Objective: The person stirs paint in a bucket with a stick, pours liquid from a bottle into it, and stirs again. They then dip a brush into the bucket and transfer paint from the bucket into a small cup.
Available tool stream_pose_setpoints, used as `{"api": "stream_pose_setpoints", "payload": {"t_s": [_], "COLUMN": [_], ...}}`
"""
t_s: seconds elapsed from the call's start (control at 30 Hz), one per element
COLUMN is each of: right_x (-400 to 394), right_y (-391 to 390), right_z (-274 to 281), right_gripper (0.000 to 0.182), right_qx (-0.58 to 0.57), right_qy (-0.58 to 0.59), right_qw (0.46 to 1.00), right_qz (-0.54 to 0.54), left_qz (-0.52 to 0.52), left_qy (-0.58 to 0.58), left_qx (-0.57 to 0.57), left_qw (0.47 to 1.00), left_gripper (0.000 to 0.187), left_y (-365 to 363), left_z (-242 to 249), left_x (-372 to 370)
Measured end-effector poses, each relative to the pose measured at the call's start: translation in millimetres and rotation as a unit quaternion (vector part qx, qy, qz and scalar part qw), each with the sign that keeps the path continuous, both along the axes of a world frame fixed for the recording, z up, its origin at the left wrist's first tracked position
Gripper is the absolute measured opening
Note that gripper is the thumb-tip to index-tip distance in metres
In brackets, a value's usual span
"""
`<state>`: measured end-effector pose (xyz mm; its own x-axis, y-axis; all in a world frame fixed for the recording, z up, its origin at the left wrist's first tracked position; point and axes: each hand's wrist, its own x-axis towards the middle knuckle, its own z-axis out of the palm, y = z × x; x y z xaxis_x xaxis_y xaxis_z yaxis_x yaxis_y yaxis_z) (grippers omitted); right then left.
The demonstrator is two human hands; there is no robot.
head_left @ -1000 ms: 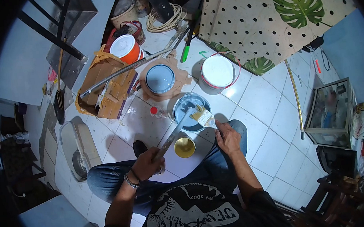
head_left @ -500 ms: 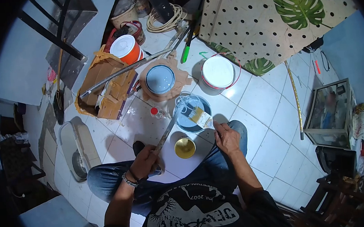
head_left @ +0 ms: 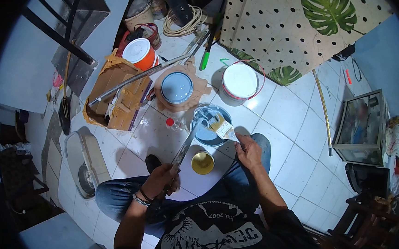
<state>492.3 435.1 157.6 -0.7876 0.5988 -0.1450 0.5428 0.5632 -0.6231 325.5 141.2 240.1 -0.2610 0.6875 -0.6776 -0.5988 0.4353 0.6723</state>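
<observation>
Clamped: left hand [head_left: 163,181] on stirring stick [head_left: 188,143], right hand [head_left: 249,151] on paintbrush [head_left: 222,127], both over open paint can [head_left: 210,124]. Step judged: mixing paint; next calls for steady stirring.

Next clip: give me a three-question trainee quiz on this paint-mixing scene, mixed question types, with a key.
1. True or false: the left hand holds a long stir stick that reaches into the open paint can.
2. What does the right hand hold over that can? A) roller B) paintbrush C) rag
3. Fill in: the round lid on the floor between the knees is ____ coloured.

Key: 1 true; 2 B; 3 gold.
</observation>
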Motion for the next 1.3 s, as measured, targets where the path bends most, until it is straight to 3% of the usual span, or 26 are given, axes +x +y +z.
{"api": "stream_pose_setpoints", "payload": {"t_s": [0.1, 0.4, 0.6, 0.8, 1.0, 1.1, 1.2, 1.3], "right_x": [3.2, 7.3, 3.9, -2.1, -8.7, -8.7, -9.1, -11.9], "right_y": [2.9, 14.0, 9.5, 6.0, 2.1, 3.2, 4.5, 4.2], "right_z": [-5.7, -3.5, -10.2, -14.5, -9.1, -11.8, -11.3, -9.6], "right_gripper": [0.036, 0.037, 0.034, 0.035, 0.036, 0.037, 0.037, 0.038], "right_qx": [0.022, 0.06, 0.037, 0.005, 0.004, 0.014, 0.022, 0.045], "right_qy": [0.0, 0.024, 0.064, 0.065, 0.035, 0.054, 0.042, 0.025], "right_qw": [1.0, 0.998, 0.997, 0.998, 0.999, 0.998, 0.999, 0.999], "right_qz": [0.0, 0.008, -0.021, -0.022, -0.013, -0.007, 0.0, 0.017], "left_qz": [-0.019, -0.028, -0.012, 0.026, -0.086, -0.016, -0.031, -0.029], "left_qy": [0.028, -0.03, 0.028, -0.078, 0.018, -0.106, -0.103, -0.171], "left_qx": [0.006, 0.018, 0.013, 0.005, -0.018, 0.008, 0.002, 0.008], "left_qw": [0.999, 0.999, 0.999, 0.997, 0.996, 0.994, 0.994, 0.985], "left_gripper": [0.027, 0.032, 0.031, 0.028, 0.03, 0.033, 0.035, 0.041], "left_y": [2.0, 1.1, 1.5, 2.0, 6.3, 3.3, 5.9, 7.6], "left_z": [5.7, 1.4, -8.5, 3.5, 1.3, -0.7, 5.3, 8.9], "left_x": [3.0, -1.4, 9.5, 14.5, 16.8, 15.2, 11.6, 9.9]}}
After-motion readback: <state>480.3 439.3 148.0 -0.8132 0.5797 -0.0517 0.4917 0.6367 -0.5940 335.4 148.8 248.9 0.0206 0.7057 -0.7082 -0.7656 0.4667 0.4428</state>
